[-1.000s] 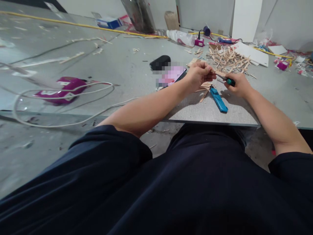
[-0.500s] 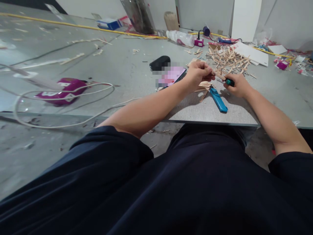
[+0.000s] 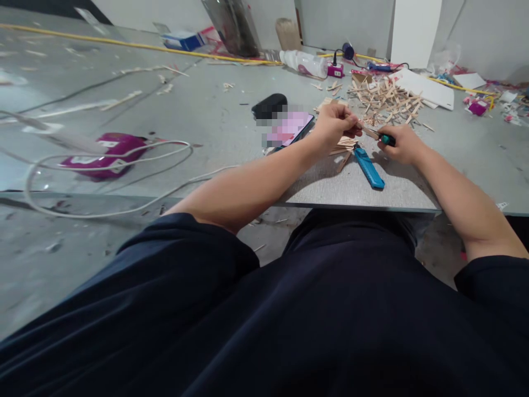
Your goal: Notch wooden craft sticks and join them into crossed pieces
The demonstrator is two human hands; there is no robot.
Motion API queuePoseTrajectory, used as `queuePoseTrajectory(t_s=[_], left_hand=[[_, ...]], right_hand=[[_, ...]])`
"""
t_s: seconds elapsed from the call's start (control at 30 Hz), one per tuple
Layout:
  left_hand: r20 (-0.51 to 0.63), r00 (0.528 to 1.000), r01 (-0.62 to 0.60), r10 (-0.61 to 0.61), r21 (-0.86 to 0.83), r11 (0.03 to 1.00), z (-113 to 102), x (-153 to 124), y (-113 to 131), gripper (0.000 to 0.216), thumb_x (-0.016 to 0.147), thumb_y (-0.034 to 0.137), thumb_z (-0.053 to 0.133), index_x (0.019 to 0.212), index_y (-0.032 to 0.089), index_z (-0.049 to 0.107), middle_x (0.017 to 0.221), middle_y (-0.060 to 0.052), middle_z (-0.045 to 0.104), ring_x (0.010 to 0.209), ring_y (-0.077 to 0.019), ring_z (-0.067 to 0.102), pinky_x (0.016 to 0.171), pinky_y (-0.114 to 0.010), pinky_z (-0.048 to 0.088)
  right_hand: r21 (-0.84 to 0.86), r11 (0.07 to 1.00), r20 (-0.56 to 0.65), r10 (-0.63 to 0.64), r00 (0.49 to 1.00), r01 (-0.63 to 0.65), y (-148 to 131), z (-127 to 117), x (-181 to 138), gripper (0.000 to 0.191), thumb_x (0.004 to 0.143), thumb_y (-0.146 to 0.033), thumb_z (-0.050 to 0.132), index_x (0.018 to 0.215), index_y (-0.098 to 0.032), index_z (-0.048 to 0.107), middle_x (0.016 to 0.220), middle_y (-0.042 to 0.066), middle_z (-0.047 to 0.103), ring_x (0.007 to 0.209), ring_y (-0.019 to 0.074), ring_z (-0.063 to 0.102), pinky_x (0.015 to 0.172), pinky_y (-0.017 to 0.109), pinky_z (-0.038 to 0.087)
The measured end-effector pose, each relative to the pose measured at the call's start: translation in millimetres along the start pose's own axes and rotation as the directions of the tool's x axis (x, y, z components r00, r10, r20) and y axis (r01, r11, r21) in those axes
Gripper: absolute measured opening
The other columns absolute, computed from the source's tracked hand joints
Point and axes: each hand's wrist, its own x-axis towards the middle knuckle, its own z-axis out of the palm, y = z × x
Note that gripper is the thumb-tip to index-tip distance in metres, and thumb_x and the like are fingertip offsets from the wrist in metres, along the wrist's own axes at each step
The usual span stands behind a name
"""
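My left hand (image 3: pixel 338 122) is closed, pinching one end of a thin wooden stick (image 3: pixel 368 130) above the table. Around the black and green handle of a knife (image 3: pixel 387 140) the fingers of my right hand (image 3: pixel 401 144) are wrapped. Its blade lies close against the stick; exactly where they touch is too small to tell. Just below the hands, a blue utility knife (image 3: pixel 370 168) rests on the table beside a small bundle of wooden sticks (image 3: pixel 344 144). Behind them spreads a heap of wooden pieces (image 3: pixel 386 99).
A phone (image 3: pixel 295 128) and a black case (image 3: pixel 270 106) lie left of my left hand. Farther left are a magenta box (image 3: pixel 109 157) and a looping white cable (image 3: pixel 103 214). At the back stand a plastic bottle (image 3: pixel 306 63) and white sheets (image 3: pixel 430 91).
The knife blade and the stick have shifted slightly against each other between my hands. Both hands keep their grip in nearly the same place.
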Motion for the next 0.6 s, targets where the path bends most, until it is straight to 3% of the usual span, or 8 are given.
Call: queuePoseTrajectory(t_s=[0.27, 0.43, 0.6], left_hand=[[-0.054, 0.998, 0.013, -0.018, -0.080, 0.997, 2.2, 5.4, -3.8, 0.029, 0.112, 0.019, 0.078, 0.090, 0.022, 0.059, 0.079, 0.002, 0.080, 0.071, -0.0101, 0.081, 0.075, -0.021, 0.061], [-0.089, 0.995, 0.029, -0.047, -0.194, 0.980, -2.0, 13.8, -5.0, 0.037, 0.117, 0.028, 0.070, 0.083, 0.025, 0.054, 0.082, 0.000, 0.082, 0.074, -0.0126, 0.082, 0.074, -0.025, 0.058], [-0.078, 0.996, 0.027, -0.042, -0.177, 0.984, -5.4, 15.0, -6.5, 0.032, 0.112, 0.027, 0.077, 0.085, 0.025, 0.059, 0.088, 0.000, 0.084, 0.078, -0.0133, 0.082, 0.076, -0.026, 0.058]], right_hand=[[0.044, 0.999, -0.081, 0.005, 0.997, -0.001, -3.5, 1.8, 1.4, 0.021, 0.093, -0.051, 0.069, 0.098, -0.030, 0.068, 0.090, 0.007, 0.075, 0.084, 0.0306, 0.062, 0.086, 0.051, 0.049], [0.002, 1.000, -0.165, -0.013, 0.986, 0.014, 2.6, 2.2, 2.3, 0.024, 0.095, -0.051, 0.063, 0.103, -0.030, 0.072, 0.091, 0.005, 0.076, 0.086, 0.0315, 0.068, 0.083, 0.050, 0.054], [-0.073, 0.997, -0.159, -0.043, 0.986, 0.032, 14.7, 4.2, 3.4, 0.022, 0.097, -0.044, 0.063, 0.108, -0.030, 0.075, 0.097, 0.007, 0.082, 0.089, 0.0331, 0.072, 0.085, 0.053, 0.057]])
